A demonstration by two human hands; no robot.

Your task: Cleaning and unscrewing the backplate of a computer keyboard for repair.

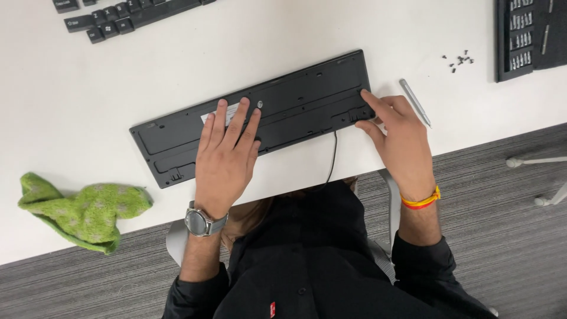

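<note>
head view: a black keyboard lay face down on the white table, underside up, under both hands. its long axis ran aslant, the end beyond the left hand nearer the person, the end at the right hand farther off. its cable dropped off the near table edge between the two wrists.

left hand: flat on the underside, fingers slightly spread, palm pressing down; likely steadying the body so it did not slide. watch on that wrist.

right hand: fingers extended and close together, fingertips on the far right corner near a folding foot, thumb at the edge; gripping nothing that i could tell. orange-yellow band on that wrist.

just beyond the right hand: a slim grey screwdriver, apart from the fingers. farther out, a small scatter of dark screws and a black bit case, probably kept within reach.

left of the left hand, well apart: a green cloth. ahead of it, loose black keycaps.
</note>
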